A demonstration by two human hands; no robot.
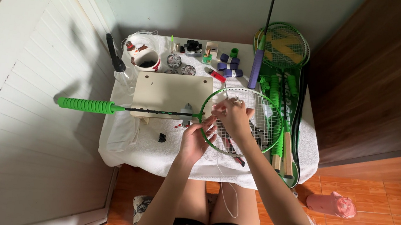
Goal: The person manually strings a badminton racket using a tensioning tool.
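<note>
Both hands are working the green-framed, white-strung badminton racket (240, 123): left hand (196, 140) pinching its rim steady, right hand (233, 118) gripping white string (226, 183) above the towel-covered worktop (153, 155).

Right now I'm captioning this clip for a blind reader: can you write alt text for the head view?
Seen from above, a person's left hand and right hand work white string into a green badminton racket lying on a white-covered table. More rackets, purple grip rolls and a mug sit behind it.
</note>
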